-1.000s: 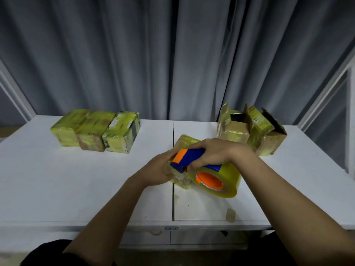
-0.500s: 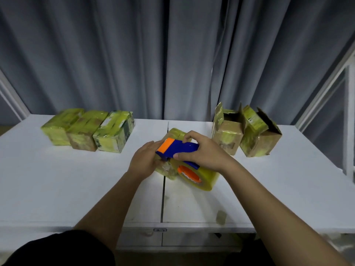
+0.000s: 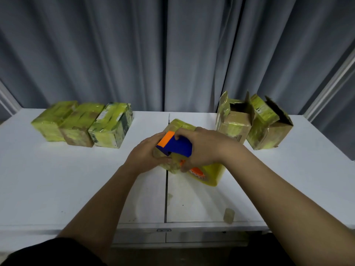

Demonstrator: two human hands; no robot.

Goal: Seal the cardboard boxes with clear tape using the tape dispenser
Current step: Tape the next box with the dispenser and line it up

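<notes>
The scene is dim and cool-toned. Soft overhead light leaves the white table [image 3: 57,179] brightest, with faint shadows beside the forearms. Sheen glints on the taped boxes [image 3: 82,123]. Wide-angle bending curves the edges; detail stays slightly soft.

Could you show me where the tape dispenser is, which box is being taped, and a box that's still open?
tape dispenser [image 3: 177,145]: head view, blue body.
box being taped [image 3: 179,124]: head view, far top edge.
open box [image 3: 235,124]: head view, front wall.

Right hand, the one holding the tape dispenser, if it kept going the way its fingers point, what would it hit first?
The right hand points leftward, so it would likely meet the left hand first, which holds the box right beside the tape dispenser. Depth is hard to judge.
</notes>
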